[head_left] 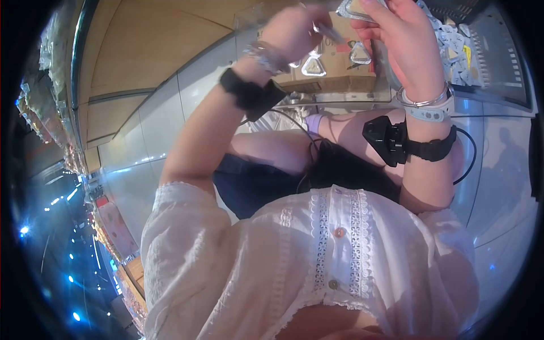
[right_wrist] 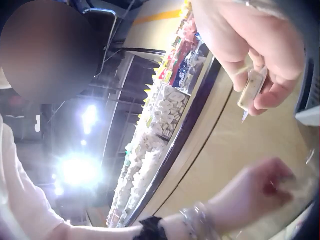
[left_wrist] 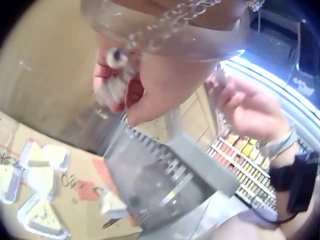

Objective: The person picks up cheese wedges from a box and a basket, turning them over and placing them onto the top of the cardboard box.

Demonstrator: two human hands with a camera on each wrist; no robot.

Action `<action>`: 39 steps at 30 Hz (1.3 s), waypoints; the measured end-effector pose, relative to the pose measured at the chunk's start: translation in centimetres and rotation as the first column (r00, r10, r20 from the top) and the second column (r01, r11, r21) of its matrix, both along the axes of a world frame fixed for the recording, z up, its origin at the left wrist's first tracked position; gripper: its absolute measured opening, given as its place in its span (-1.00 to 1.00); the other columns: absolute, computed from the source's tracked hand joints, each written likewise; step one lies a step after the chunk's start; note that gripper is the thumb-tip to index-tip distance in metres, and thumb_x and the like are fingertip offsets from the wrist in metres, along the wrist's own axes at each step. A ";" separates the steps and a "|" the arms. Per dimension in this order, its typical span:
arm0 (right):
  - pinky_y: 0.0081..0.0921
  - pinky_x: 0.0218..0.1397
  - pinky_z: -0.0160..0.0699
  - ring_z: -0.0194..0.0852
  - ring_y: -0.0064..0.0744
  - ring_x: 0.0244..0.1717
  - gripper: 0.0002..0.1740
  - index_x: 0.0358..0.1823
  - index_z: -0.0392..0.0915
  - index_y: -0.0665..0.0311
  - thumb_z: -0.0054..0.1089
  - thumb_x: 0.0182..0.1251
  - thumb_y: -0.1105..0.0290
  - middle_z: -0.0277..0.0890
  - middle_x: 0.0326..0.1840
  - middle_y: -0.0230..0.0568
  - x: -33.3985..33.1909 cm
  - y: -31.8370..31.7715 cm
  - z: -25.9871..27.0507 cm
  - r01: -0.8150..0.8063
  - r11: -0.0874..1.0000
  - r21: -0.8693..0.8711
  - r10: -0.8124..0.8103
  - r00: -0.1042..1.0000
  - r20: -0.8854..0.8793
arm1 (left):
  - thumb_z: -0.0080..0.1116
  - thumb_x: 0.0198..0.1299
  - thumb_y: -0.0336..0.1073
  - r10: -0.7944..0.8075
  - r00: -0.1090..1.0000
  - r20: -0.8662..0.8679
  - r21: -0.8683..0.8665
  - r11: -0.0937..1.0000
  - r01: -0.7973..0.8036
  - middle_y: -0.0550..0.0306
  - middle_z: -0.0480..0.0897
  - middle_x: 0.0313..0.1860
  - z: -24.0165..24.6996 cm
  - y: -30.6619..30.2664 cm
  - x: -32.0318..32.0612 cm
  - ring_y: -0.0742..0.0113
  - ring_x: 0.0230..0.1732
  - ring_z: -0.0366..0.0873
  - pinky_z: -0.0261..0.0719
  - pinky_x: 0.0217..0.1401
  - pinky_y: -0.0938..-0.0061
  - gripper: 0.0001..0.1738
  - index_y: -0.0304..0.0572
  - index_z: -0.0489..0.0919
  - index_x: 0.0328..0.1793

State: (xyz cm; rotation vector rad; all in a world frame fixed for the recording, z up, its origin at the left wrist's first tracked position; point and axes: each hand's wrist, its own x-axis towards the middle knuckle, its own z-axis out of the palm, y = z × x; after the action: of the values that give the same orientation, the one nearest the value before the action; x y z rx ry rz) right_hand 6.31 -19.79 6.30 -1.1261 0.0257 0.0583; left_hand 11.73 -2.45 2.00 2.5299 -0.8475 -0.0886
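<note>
My right hand [head_left: 411,48] pinches a clear triangular pack [head_left: 357,9] with a pale wedge inside; the right wrist view shows this pack [right_wrist: 252,89] edge-on between thumb and fingers. To its left, my blurred left hand [head_left: 292,35] has curled fingers around a small, shiny, pale thing [left_wrist: 112,92], too blurred to identify. Below the hands lies brown cardboard [head_left: 345,84] bearing several triangular packs, one [head_left: 314,66] near the left hand and another [head_left: 360,52] under the right. In the left wrist view, a speckled wedge pack [left_wrist: 42,218] lies at the cardboard's lower left.
At the right, a dark slotted crate [head_left: 498,54] holds a heap of small white-labelled packs [head_left: 453,48]. A wooden cabinet front [head_left: 153,51] stands at the left, with packed goods [right_wrist: 170,107] along its top edge. My bent legs [head_left: 266,152] are below the cardboard.
</note>
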 end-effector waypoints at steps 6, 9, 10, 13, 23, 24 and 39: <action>-0.64 -0.20 0.33 0.39 -0.61 -0.27 -0.76 -0.15 0.44 0.29 -0.05 0.26 0.31 0.47 -0.23 -0.33 -0.2 1.4 -0.4 -0.133 0.953 0.273 0.181 0.971 -0.156 | 0.23 -0.31 -0.56 0.095 0.947 0.306 -0.370 0.929 0.026 0.10 0.54 -0.51 6.3 -0.5 -2.3 0.30 -0.46 0.52 0.49 -0.37 0.56 -0.77 -0.27 0.51 -0.42; -0.53 -0.09 0.33 0.36 -0.52 -0.16 -0.73 -0.06 0.39 0.29 -0.09 0.28 0.32 0.44 -0.17 -0.29 0.0 1.7 -1.0 -0.152 0.892 0.426 0.256 0.946 -0.199 | 0.21 -0.27 -0.57 0.045 0.916 0.398 -0.409 0.903 0.134 0.09 0.54 -0.49 6.0 -0.4 -1.6 0.31 -0.44 0.53 0.49 -0.34 0.57 -0.71 -0.27 0.50 -0.31; -0.52 -0.06 0.33 0.36 -0.49 -0.15 -0.72 -0.04 0.37 0.31 -0.10 0.28 0.34 0.43 -0.16 -0.27 0.2 1.6 -1.2 -0.160 0.898 0.409 0.247 0.954 -0.169 | 0.21 -0.27 -0.57 0.050 0.917 0.396 -0.407 0.905 0.127 0.09 0.54 -0.49 6.1 -0.3 -1.6 0.31 -0.44 0.53 0.49 -0.34 0.57 -0.71 -0.27 0.50 -0.31; -0.56 -0.10 0.31 0.35 -0.47 -0.14 -0.70 0.00 0.31 0.36 -0.13 0.27 0.42 0.40 -0.14 -0.22 -0.3 2.2 0.2 0.008 0.954 0.298 0.032 0.991 -0.130 | 0.19 -0.17 -0.50 0.078 0.997 0.027 -0.415 0.908 -0.060 0.07 0.56 -0.41 5.7 0.4 -1.5 0.29 -0.39 0.55 0.50 -0.29 0.53 -0.64 -0.23 0.47 -0.15; -0.64 -0.22 0.25 0.34 -0.53 -0.22 -0.71 -0.03 0.31 0.40 -0.09 0.23 0.45 0.42 -0.20 -0.25 0.9 2.2 0.1 0.016 0.950 0.311 0.001 0.999 -0.052 | 0.00 -0.03 -0.40 -0.801 0.472 -0.369 0.556 0.216 0.802 0.18 0.40 0.07 -9.1 4.2 -1.6 0.28 0.16 0.27 0.29 0.16 0.41 -0.61 -0.02 0.41 0.01; -0.65 -0.22 0.25 0.34 -0.53 -0.22 -0.71 -0.03 0.31 0.40 -0.09 0.23 0.45 0.42 -0.21 -0.25 0.8 2.3 0.2 0.021 0.951 0.308 -0.004 0.998 -0.056 | -0.01 -0.02 -0.39 -0.884 0.401 -0.239 0.622 0.178 0.763 0.19 0.38 0.11 -10.9 4.5 -2.2 0.29 0.23 0.19 0.15 0.26 0.43 -0.59 -0.06 0.37 0.05; -0.67 -0.25 0.22 0.34 -0.56 -0.24 -0.71 -0.05 0.31 0.40 -0.08 0.21 0.45 0.43 -0.23 -0.26 0.2 1.9 0.2 0.055 0.959 0.276 -0.046 0.998 -0.039 | -0.06 -0.06 -0.32 -0.897 0.271 -0.349 0.719 -0.071 0.692 0.25 0.45 0.02 -16.8 5.0 -3.0 0.30 0.30 0.12 -0.37 0.48 0.24 -0.61 -0.13 0.40 -0.01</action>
State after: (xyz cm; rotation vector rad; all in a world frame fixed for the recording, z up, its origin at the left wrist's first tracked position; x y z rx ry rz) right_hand 6.49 -17.87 6.52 -0.8431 0.0733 0.0334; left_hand 8.78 2.54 -14.77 2.1155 -3.0017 -0.7164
